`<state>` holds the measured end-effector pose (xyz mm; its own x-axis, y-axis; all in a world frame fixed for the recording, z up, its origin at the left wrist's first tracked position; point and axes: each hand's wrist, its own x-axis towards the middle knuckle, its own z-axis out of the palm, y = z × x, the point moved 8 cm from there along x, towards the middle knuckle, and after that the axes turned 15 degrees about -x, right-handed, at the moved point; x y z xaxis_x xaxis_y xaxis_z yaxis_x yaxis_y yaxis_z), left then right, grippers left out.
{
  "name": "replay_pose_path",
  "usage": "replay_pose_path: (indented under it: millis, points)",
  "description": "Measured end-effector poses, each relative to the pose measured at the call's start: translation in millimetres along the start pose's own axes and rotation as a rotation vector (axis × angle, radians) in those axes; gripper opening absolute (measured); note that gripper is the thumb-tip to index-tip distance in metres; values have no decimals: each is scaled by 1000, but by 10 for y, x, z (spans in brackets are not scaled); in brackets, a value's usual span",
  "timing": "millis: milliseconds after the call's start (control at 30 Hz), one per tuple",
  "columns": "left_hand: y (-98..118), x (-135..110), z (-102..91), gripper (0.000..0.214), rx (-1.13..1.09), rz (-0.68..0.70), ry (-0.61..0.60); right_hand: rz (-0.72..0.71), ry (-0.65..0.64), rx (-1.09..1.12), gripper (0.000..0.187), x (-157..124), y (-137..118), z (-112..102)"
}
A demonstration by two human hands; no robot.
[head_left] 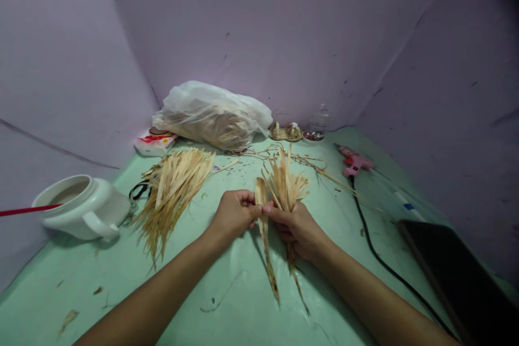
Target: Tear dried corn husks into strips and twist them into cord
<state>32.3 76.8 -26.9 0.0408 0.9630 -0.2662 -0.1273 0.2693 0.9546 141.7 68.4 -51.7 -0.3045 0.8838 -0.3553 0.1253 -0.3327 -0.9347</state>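
Head view: left hand (235, 213) pinches the top of one dried leaf strip (271, 267), long axis running toward the person over the green table (121, 259), just beside the bundle of strips (284, 178) clenched in the right hand (300, 227).

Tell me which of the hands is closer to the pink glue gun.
Right. The right hand, gripping a bundle of dried strips, sits left of the pink glue gun; the left hand, pinching one strip, is farther left.
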Motion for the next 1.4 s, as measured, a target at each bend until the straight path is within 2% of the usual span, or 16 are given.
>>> replay_pose_path:
  millis: [167, 367, 500, 733, 867, 1100, 1167, 1300, 1400]
  points:
    - [88, -5, 11, 9, 25, 94, -29, -25, 7, -38, 35, -6, -12, 14]
    - [30, 1, 26, 12, 28, 29, -72, -9, 63, -7, 33, -7, -17, -16]
    - [-3, -6, 35, 11, -1, -6, -51, 2, 124, 14, 32, -2, 8, -60]
    - [11, -4, 16, 7, -18, 58, -7, 3, 126, -9, 30, 0, 16, -61]
    - [0, -20, 19, 10, 94, 57, -17, -9, 150, -12, 29, 5, 15, -81]
    - [76, -56, 29, 16, 360, 237, -6, -27, 166, -49, 27, 15, 29, -92]
    - [47, -48, 59, 17, 328, 217, -54, -24, 157, -43, 27, 11, 33, -83]
    - [-43, -31, 116, 19, 134, 89, -162, -17, 122, -9, 26, 1, 17, -55]
    - [-70, -36, 139, 20, 51, 18, -192, -9, 106, 14, 27, -4, 2, -46]
